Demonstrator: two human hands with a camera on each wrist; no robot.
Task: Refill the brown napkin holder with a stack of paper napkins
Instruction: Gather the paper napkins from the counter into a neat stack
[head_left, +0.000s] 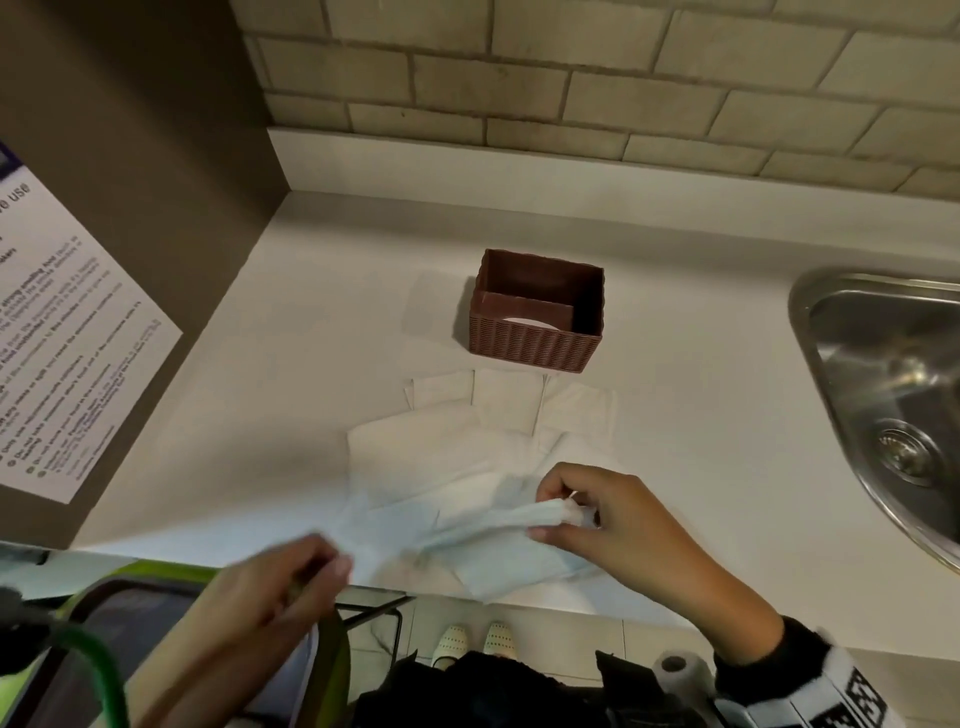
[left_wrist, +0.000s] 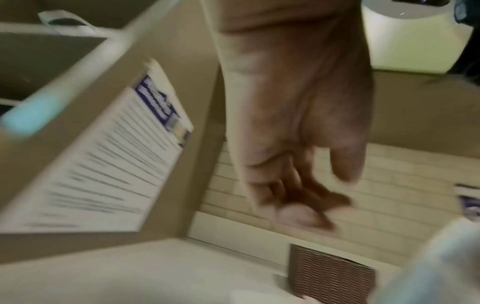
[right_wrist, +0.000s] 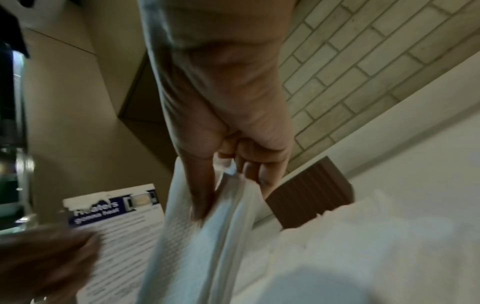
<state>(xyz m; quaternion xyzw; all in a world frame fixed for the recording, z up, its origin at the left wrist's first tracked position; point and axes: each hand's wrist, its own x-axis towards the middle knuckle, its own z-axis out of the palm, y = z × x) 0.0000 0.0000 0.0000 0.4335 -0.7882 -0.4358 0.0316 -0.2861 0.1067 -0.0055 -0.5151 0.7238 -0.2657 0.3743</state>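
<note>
The brown ribbed napkin holder (head_left: 537, 312) stands on the white counter (head_left: 311, 312), open at the top, with one white napkin low inside. It also shows in the wrist views, the holder (left_wrist: 330, 273) near the wall and the holder (right_wrist: 309, 197) behind my fingers. Several loose white napkins (head_left: 441, 447) lie spread in front of it. My right hand (head_left: 550, 512) pinches one end of a folded napkin stack (head_left: 498, 519), which hangs from my right hand (right_wrist: 228, 176) as a napkin stack (right_wrist: 207, 236). My left hand (head_left: 332, 564) is blurred at the counter's front edge. In its wrist view my left hand (left_wrist: 311, 195) has loosely curled fingers and holds nothing.
A steel sink (head_left: 883, 374) is set into the counter at the right. A brown side panel with a printed notice (head_left: 62, 338) bounds the left. A brick-tile wall runs behind. Below the counter edge are a green-rimmed bin (head_left: 104, 649) and a paper roll (head_left: 675, 667).
</note>
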